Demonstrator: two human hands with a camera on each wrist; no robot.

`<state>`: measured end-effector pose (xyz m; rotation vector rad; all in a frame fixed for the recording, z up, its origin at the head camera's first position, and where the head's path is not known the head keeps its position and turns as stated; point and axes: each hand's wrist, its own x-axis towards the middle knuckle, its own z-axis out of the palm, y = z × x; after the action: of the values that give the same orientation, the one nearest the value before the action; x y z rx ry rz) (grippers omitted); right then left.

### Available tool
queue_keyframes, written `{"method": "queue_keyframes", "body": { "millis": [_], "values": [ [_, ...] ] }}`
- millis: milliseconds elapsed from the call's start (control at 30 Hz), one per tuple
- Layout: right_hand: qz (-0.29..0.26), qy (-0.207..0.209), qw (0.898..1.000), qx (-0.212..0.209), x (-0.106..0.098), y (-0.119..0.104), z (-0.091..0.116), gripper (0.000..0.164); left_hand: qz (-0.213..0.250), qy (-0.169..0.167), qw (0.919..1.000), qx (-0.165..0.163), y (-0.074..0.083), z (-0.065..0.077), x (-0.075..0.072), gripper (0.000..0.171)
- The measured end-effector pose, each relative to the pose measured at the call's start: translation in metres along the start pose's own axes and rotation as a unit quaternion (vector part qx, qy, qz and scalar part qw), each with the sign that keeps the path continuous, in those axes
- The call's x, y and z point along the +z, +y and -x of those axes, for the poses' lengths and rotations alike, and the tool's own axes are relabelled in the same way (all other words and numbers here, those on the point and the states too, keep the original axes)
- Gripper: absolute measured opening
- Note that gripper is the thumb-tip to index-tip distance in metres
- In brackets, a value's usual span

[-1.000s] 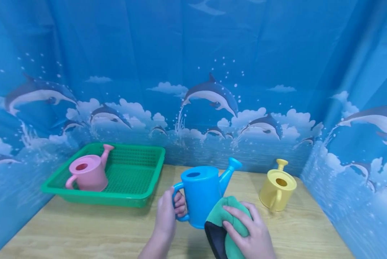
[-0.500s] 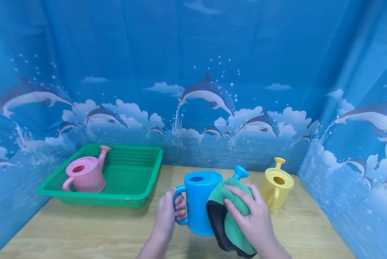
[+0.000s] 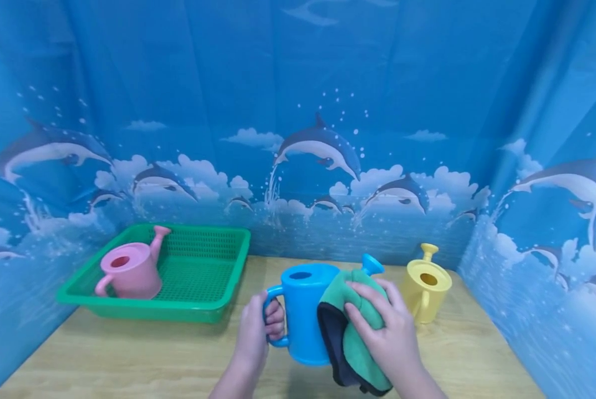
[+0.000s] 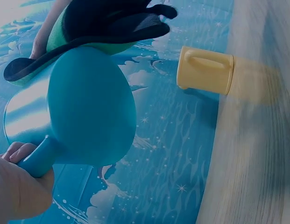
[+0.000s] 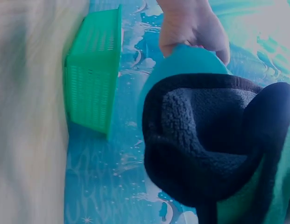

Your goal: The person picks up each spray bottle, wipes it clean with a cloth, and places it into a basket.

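A blue watering can (image 3: 305, 316) is held upright above the table by my left hand (image 3: 258, 327), whose fingers curl round its handle. In the left wrist view the can's underside (image 4: 91, 107) faces the camera. My right hand (image 3: 385, 327) grips a folded cloth (image 3: 360, 354), green with a dark grey back and black edging, against the can's spout side. The cloth covers most of the spout; only the blue sprinkler head (image 3: 372, 265) shows past it. In the right wrist view the dark side of the cloth (image 5: 215, 116) hides much of the can.
A green basket (image 3: 213, 310) stands at the left of the wooden table (image 3: 153, 360), with a pink watering can (image 3: 135, 274) inside. To the right stands a yellow watering can (image 3: 427, 288), just beyond my right hand. A blue dolphin-print sheet (image 3: 203, 138) closes off the back and sides.
The cloth and my right hand have moved up over the blue can's spout. The blue can has come slightly lower in the head view, still held by its handle.
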<state>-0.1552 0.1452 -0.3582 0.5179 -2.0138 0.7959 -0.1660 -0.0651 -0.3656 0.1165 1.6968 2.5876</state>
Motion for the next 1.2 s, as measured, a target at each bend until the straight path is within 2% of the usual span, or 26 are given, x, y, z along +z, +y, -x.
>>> {"method": "queue_keyframes", "body": {
  "millis": [233, 367, 567, 867, 1100, 1200],
  "values": [
    [0.002, -0.045, 0.999, -0.028, 0.001, 0.0, 0.021, 0.042, 0.026, 0.015, 0.9995, 0.014, 0.004, -0.002, -0.006, 0.038],
    [0.009, -0.054, 0.997, -0.047, 0.002, 0.002, 0.035, 0.04, 0.028, 0.03, 0.9989, 0.024, 0.006, -0.003, -0.01, 0.037],
    [0.034, -0.054, 0.997, -0.034, 0.001, 0.002, 0.044, 0.051, 0.026, 0.027, 0.9989, 0.027, 0.006, -0.004, -0.01, 0.038],
    [0.038, -0.057, 0.997, -0.047, 0.0, 0.0, 0.048, 0.048, 0.062, 0.046, 0.9968, 0.021, 0.009, -0.004, -0.011, 0.039],
    [0.012, -0.044, 0.998, -0.038, -0.002, 0.008, 0.039, 0.044, 0.065, 0.011, 0.9978, 0.008, 0.006, -0.004, -0.008, 0.039],
    [0.022, -0.016, 0.999, -0.042, -0.001, 0.012, 0.026, 0.029, 0.059, 0.001, 0.9982, 0.008, 0.002, -0.003, -0.006, 0.039]
  ]
}}
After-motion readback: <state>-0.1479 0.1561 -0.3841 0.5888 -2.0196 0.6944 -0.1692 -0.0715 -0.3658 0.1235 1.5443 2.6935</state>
